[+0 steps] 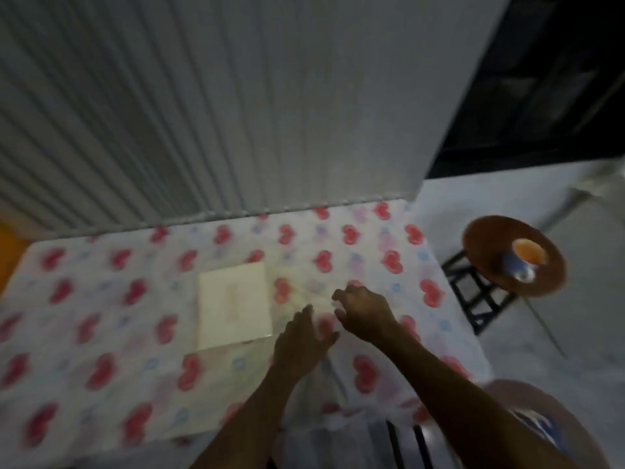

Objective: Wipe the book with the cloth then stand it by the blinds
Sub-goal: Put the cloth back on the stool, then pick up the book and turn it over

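Observation:
A cream book [234, 308] lies flat on the heart-patterned tablecloth [101, 333], left of my hands. A pale, thin cloth [304, 292] seems to lie just right of the book; blur makes its outline unclear. My right hand [365, 311] hovers at the cloth's right edge with curled fingers and thumb apart. Whether it touches the cloth is unclear. My left hand [301, 343] is below the cloth, fingers stretched out, holding nothing. The grey blinds [169, 113] hang along the table's far edge.
A round wooden stool [487, 272] stands right of the table with a metal cup [524, 262] on it. A grey wall panel [389, 96] rises at the table's far right corner. A dark chair frame [406, 445] sits below the table's near edge.

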